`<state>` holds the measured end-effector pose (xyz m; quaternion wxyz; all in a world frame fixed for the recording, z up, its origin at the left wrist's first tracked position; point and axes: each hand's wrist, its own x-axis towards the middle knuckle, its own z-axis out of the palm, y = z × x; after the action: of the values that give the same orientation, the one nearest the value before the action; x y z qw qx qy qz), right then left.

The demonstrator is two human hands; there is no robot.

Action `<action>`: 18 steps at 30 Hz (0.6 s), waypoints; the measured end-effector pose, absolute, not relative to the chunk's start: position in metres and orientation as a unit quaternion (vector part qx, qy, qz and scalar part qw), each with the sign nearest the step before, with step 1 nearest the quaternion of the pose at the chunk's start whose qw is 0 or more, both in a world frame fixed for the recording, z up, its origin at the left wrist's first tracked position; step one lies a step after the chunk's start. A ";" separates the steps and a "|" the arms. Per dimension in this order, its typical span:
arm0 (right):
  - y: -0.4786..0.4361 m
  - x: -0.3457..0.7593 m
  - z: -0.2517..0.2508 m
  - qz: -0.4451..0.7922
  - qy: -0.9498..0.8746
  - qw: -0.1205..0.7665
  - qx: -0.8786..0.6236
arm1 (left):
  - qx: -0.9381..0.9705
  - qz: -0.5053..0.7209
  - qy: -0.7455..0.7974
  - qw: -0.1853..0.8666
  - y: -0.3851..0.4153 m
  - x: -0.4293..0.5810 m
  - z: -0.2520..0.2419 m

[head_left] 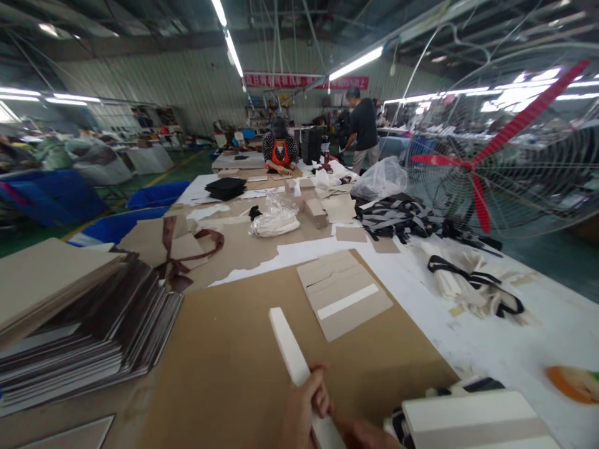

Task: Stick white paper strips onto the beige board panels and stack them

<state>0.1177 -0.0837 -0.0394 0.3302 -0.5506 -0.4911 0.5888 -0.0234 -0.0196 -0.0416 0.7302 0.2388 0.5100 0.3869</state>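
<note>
A long white strip, thick like a bundle of strips, slants up from the bottom edge over the brown board. My left hand is closed around its lower part, fingers curled over the side. Beside the strip's lower end, my right hand is cut off by the bottom edge, and its fingers are not clear. Beyond the hands lies a flat grey-beige panel with a white strip across it. At the lower right is a pile topped by a white and beige panel.
Stacked dark-edged panels stand at the left. A bundle of cream strips tied with black and a heap of black and grey strips lie to the right, near a large fan. A co-worker sits at the far end.
</note>
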 end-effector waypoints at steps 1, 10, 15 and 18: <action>-0.077 0.130 -0.041 0.560 -0.505 0.327 -0.570 | 0.240 0.393 0.528 0.714 -0.009 -0.029 -0.044; 0.108 0.312 -0.082 0.275 -0.489 0.323 -0.762 | 0.308 0.363 0.680 0.558 0.115 -0.017 -0.078; 0.186 0.348 -0.118 0.229 -0.499 0.318 -0.773 | 0.398 0.297 0.714 0.493 0.134 0.010 -0.095; 0.215 0.353 -0.134 0.215 -0.518 0.304 -0.770 | 0.426 0.273 0.739 0.445 0.129 0.019 -0.100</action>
<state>0.3534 0.2151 -0.1335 0.3044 -0.7700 -0.5179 0.2151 0.0192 0.1293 -0.1004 0.4445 0.4257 0.7394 0.2728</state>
